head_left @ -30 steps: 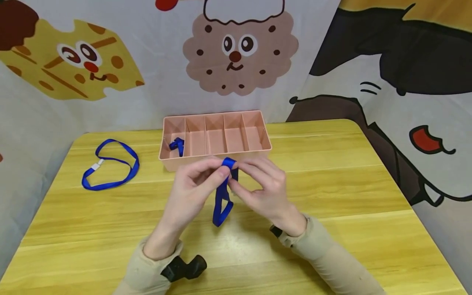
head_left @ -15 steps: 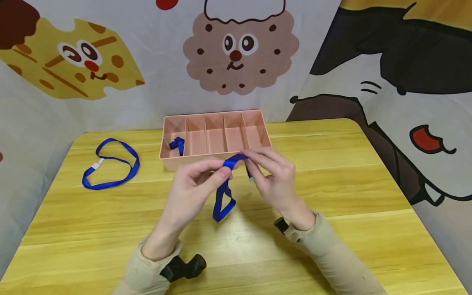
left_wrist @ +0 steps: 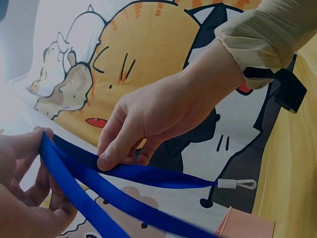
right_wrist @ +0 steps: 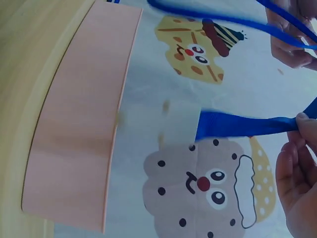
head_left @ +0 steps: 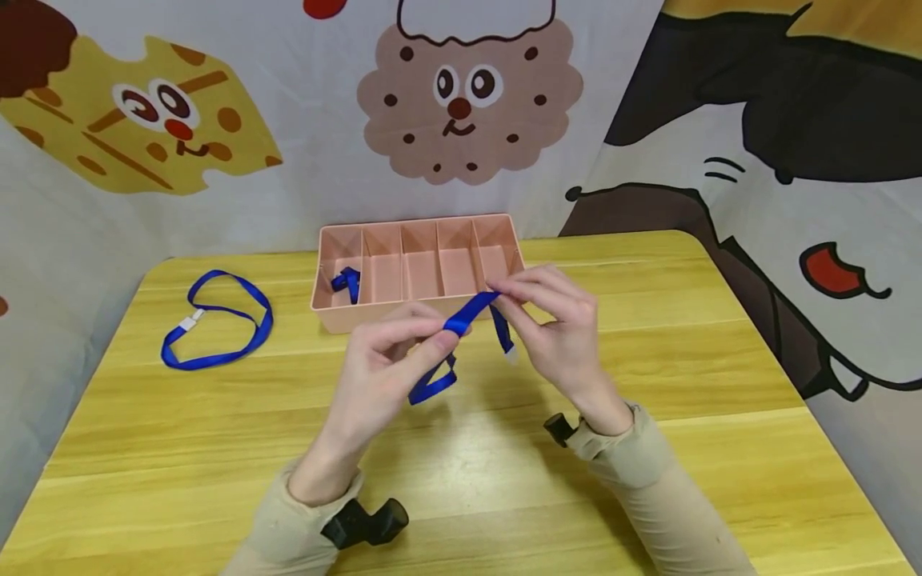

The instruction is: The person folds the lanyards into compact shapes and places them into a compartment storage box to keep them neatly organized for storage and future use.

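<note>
A blue lanyard (head_left: 470, 314) is held up over the table in front of the box. My left hand (head_left: 385, 368) pinches it between thumb and fingers, with a loop (head_left: 432, 388) hanging below. To the right, my right hand (head_left: 551, 328) pinches the strap too, and a short stretch runs taut between the hands. From the right fingers dangles the end with a white clip (left_wrist: 227, 184), clear in the left wrist view and blurred in the right wrist view. A second blue lanyard (head_left: 262, 332) with a white buckle lies looped on the table at left.
A pink box (head_left: 421, 316) with several compartments stands at the back of the wooden table (head_left: 144, 464). A bunched blue lanyard (head_left: 349, 284) sits in its leftmost compartment. Behind hangs a cartoon-printed cloth (head_left: 310, 160).
My right hand has moved right and slightly up, away from the left, drawing the strap out between them. The clip end now hangs in sight, and the lower loop is higher.
</note>
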### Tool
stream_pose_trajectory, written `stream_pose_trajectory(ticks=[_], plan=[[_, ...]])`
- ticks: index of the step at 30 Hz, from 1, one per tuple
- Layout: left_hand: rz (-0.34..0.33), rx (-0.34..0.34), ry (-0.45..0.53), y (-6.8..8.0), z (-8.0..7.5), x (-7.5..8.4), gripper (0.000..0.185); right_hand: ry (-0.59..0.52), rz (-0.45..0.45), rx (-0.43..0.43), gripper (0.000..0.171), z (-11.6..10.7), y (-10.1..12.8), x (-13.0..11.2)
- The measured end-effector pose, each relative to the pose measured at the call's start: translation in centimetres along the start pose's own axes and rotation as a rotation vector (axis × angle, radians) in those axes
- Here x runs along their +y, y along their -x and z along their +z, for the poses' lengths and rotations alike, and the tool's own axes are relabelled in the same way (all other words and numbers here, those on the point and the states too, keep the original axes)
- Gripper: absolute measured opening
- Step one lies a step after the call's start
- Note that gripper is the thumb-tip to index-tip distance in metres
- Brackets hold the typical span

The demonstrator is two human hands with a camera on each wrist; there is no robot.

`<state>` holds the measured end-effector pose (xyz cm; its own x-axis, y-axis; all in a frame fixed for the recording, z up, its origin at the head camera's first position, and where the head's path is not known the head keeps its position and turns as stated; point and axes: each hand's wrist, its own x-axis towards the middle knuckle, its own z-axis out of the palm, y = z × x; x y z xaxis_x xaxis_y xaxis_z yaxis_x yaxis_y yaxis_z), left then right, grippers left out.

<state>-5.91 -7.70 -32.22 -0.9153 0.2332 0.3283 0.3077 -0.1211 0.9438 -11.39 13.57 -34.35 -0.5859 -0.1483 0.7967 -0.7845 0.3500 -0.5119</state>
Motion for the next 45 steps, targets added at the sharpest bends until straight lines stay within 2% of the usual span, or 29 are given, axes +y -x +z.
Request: stream_pose_trajectory(ticks=[3,8,14,20,25,28,36,41,45], plan=[[0.032,0.013,0.021,0.1,0.0,0.0,0.024,-0.037,0.016,-0.012,0.017,0.3,0.1,-0.1],[0.06,-0.003,0.023,0.1,-0.1,0.1,0.026,-0.106,0.042,-0.047,0.019,1.0,0.6,-0.1],[0.089,-0.012,0.035,0.0,0.0,0.0,0.027,-0.128,0.076,-0.068,0.017,1.9,1.1,-0.3],[0.12,0.006,0.066,-0.1,0.1,-0.5,0.016,-0.181,0.113,-0.097,0.015,2.3,1.5,-0.8],[0.204,0.042,0.086,-0.2,0.1,-0.9,0.034,-0.235,0.141,-0.125,0.015,2.7,1.8,-1.1],[0.225,0.058,0.102,-0.4,0.2,-1.1,0.038,-0.256,0.158,-0.138,0.014,2.9,2.0,-1.2],[0.217,0.094,0.089,-0.5,0.2,-1.2,0.041,-0.285,0.218,-0.172,0.011,2.9,2.1,-1.6],[0.189,0.107,0.128,-0.6,0.1,-1.2,0.044,-0.297,0.269,-0.218,0.009,2.7,2.1,-2.0],[0.169,0.169,0.148,-0.9,0.2,-1.4,0.051,-0.297,0.302,-0.265,0.007,2.7,2.0,-2.3]])
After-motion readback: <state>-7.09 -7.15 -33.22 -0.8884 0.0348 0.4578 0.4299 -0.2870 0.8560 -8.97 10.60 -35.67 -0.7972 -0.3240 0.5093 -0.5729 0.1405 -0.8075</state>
